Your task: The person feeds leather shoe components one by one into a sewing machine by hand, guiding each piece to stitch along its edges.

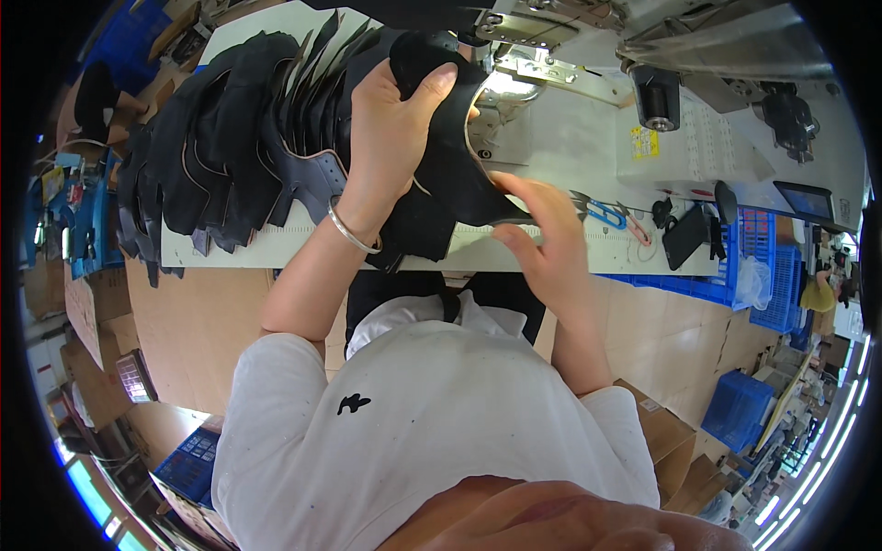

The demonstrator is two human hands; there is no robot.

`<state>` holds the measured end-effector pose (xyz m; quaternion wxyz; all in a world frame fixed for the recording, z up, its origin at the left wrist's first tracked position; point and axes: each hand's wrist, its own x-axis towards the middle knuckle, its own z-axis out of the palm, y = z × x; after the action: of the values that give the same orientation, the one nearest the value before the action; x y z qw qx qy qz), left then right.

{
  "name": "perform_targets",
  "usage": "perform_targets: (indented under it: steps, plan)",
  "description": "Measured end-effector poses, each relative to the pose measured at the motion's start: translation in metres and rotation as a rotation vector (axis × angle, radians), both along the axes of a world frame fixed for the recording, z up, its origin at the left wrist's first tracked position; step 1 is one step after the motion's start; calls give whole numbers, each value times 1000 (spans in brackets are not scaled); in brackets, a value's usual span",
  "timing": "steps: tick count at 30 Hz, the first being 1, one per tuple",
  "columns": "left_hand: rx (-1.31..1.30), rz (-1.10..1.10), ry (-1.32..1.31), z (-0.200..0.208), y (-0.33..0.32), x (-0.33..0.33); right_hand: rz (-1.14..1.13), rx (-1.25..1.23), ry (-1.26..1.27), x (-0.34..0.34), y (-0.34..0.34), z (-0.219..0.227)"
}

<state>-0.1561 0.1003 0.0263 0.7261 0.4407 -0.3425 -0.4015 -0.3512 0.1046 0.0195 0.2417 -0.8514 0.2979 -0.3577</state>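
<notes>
A black shoe upper (pixel 455 165) with a pale curved edge is stretched between my two hands, beside the sewing machine (pixel 542 60). My left hand (pixel 395 129) grips its upper end, thumb on top and the fingers mostly hidden beneath. Lower right, my right hand (pixel 551 234) pinches the narrow tip between thumb and fingers. To the left of my left hand lies a long overlapping row of black shoe uppers (pixel 220 138). One of them shows a greyish lining (pixel 317 174) with small holes.
On the right of the white table (pixel 303 243) lie blue-handled scissors (pixel 602 213), a pink-handled tool (pixel 636 230) and a dark flat object (pixel 686 237). Blue crates (pixel 753 253) stand past the table's right end. Cardboard (pixel 197 340) stands below its left side.
</notes>
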Motion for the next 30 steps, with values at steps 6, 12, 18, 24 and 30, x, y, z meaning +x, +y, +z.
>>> perform_targets:
  steps: [6,12,18,24,30]
  plan:
    - [43,-24,85,0,3,-3,-57,398,-27,6,4,-3]
    - [106,-17,-44,-10,8,1,-124,421,-34,-2,2,-4]
    - [96,-5,-118,-13,12,-2,-113,390,-75,-9,-6,4]
    - [52,47,-242,-11,16,-12,-84,431,-45,-22,-23,13]
    - [47,164,-350,-16,16,-22,-19,552,-44,-33,-40,22]
